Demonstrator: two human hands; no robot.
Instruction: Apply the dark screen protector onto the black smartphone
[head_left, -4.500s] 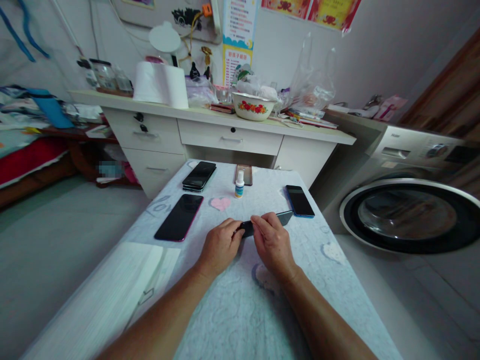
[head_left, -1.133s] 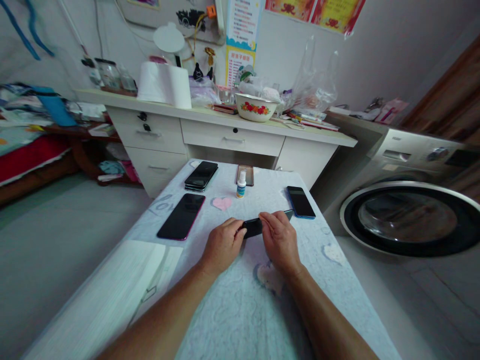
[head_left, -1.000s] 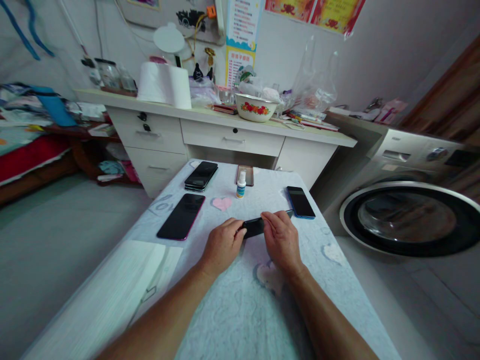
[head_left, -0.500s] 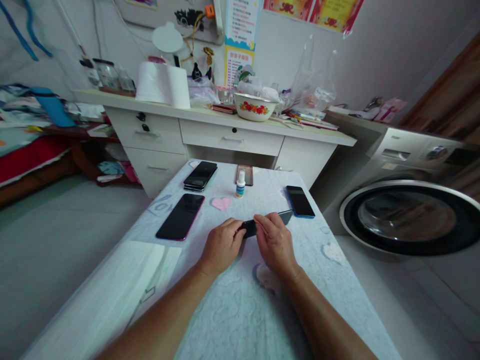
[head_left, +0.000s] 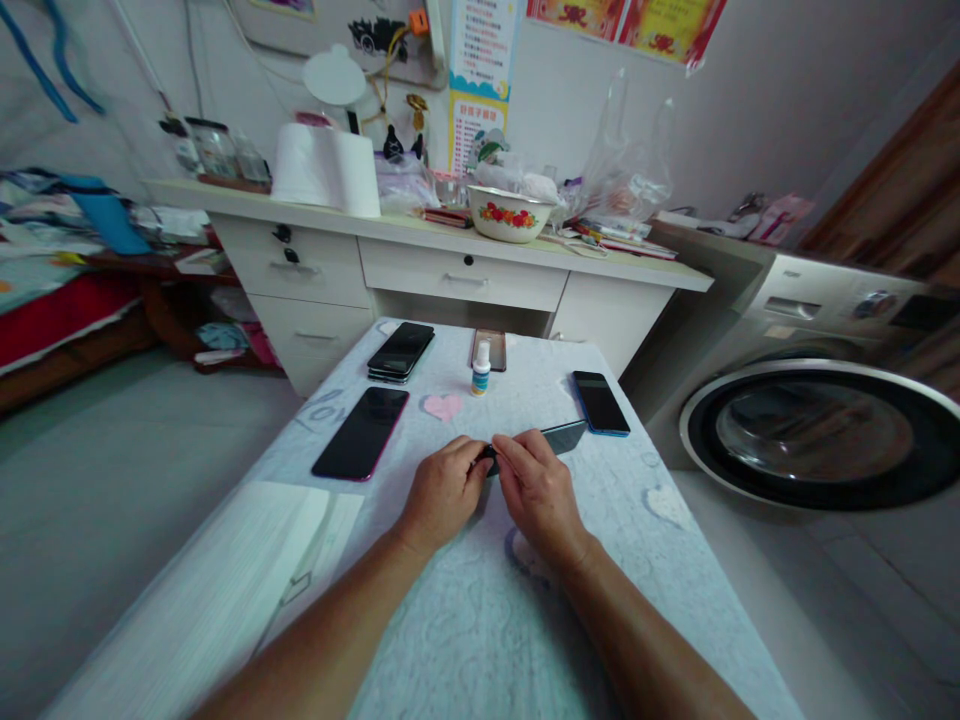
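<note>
A dark phone (head_left: 564, 436) is tilted up on its long edge above the cloth-covered table (head_left: 450, 640). My left hand (head_left: 444, 490) is closed on its left end. My right hand (head_left: 538, 487) is closed beside it at the phone's near side, fingertips pinched close to the left fingertips; whatever they pinch is too small to name. Beyond the hands stands a small white bottle (head_left: 481, 370) with a blue label, in front of a brown-rimmed case (head_left: 490, 350). A phone with a pink edge (head_left: 362, 433) lies left, and a blue-edged phone (head_left: 602, 404) lies right.
Stacked phones (head_left: 401, 352) lie at the table's back left. A whitish folded sheet (head_left: 247, 560) covers the near left edge. Behind the table is a white desk (head_left: 461, 270) bearing a flowered bowl (head_left: 510, 215). At the right stands a washing machine (head_left: 817, 320).
My right hand has moved left along the phone, towards my left hand, uncovering more of the phone's right part. My left hand has hardly moved.
</note>
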